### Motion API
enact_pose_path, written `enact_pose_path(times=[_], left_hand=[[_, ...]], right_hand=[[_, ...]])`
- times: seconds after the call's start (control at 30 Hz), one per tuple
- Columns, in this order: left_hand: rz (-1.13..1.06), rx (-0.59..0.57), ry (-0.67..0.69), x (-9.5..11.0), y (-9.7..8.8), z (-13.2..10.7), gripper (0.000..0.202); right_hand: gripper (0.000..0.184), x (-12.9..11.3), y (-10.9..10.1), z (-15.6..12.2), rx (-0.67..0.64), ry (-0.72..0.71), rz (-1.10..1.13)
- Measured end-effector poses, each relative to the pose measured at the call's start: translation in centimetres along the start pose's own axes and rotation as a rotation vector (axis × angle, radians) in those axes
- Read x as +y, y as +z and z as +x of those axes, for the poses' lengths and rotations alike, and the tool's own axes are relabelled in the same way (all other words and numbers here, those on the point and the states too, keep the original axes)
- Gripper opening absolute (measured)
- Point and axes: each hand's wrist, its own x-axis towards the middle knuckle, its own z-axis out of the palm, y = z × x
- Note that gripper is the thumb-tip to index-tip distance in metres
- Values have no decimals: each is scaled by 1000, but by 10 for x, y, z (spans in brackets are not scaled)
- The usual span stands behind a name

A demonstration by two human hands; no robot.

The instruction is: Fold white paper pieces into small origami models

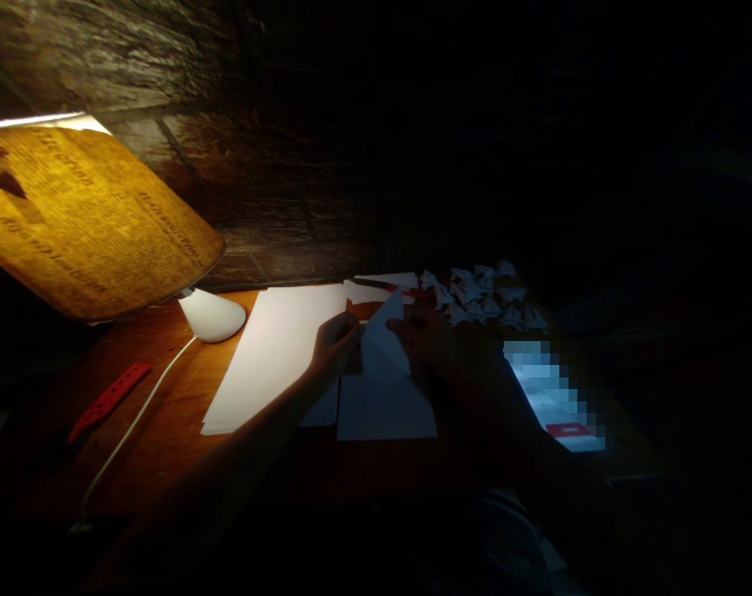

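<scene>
A white sheet of paper [385,406] stands at the middle of the wooden table, its upper part raised to a slanted, pointed edge. My left hand [338,341] pinches the left side of this paper, fingers curled and closed. On the other side my right hand [422,335], deep in shadow, is closed on the paper's right edge with the thumb against it. Just left of it lies a stack of white paper [276,348], partly covered by my left forearm. Behind my hands a thin red and black tool [394,286] rests on more white paper.
Several small folded paper pieces [475,294] sit at the back right. A lit screen [565,406] lies at the right. At the left stand a lamp with a printed shade [96,223], its white base [211,316] and cord [143,393], near a red strip with holes [110,401].
</scene>
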Motion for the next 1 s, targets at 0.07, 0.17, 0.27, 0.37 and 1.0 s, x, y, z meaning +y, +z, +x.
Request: enact_pose_path(times=[0.07, 0.17, 0.27, 0.37, 1.0], left_hand=[[-7, 4, -2, -1, -1, 0, 34], [-42, -23, 0, -2, -1, 1, 31], [-15, -88, 0, -2, -2, 1, 36], [51, -133, 23, -1, -2, 1, 43], [126, -183, 70, 1, 0, -1, 46]], right_hand=[[44, 0, 0, 0, -31, -2, -7], [39, -1, 1, -2, -93, -21, -36], [34, -2, 2, -6, -131, -41, -77], [35, -3, 2, -9, -160, -26, -89], [24, 0, 2, -7, -166, -23, -76]])
